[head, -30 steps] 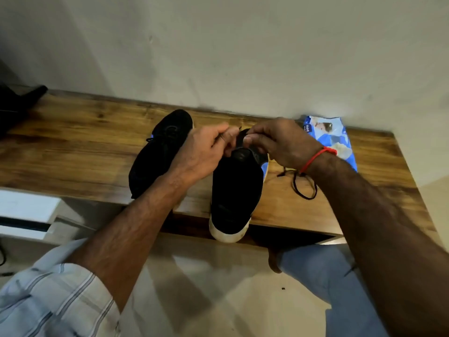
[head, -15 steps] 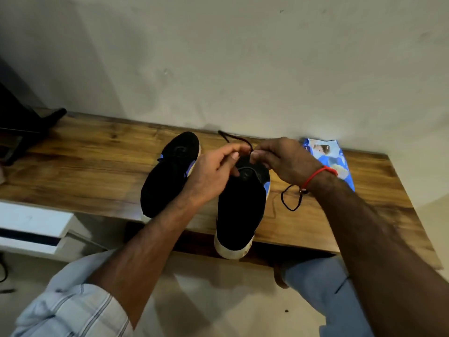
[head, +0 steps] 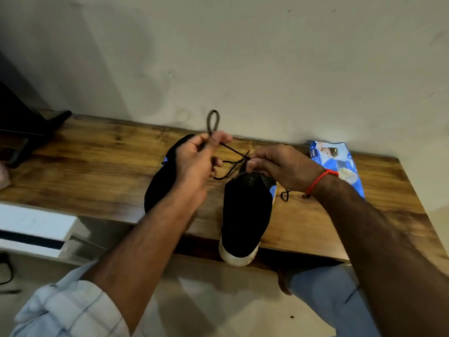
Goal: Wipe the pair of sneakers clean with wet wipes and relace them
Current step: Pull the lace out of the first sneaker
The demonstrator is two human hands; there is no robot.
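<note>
Nearest the camera, the toe of 1 black sneaker (head: 245,215) with a white sole juts past the front edge of the wooden shelf (head: 97,171), so it could tip forward if pulled hard; it looks light, with a soft cloth upper and a firmer rubber rim, and is best steadied at the collar or heel rather than the toe. Just behind it, the right hand (head: 284,169) is curled at the shoe's throat, pinching the dark lace (head: 233,164) where it leaves the top of the shoe. The left hand (head: 196,161) pinches the same lace between thumb and fingers, with a loop (head: 212,121) standing up above the fingers. The lace is thin, limp and probably a little slick, so it is best held close to the crossing point and kept lightly taut; slack would let the bow collapse. A loose end lies on the shelf just right of the shoe, near the right wrist. The other sneaker (head: 162,181) rests to the left, mostly behind the left forearm. Farther right, against the wall, lies the blue pack of wipes (head: 340,164), soft and crinkly.
</note>
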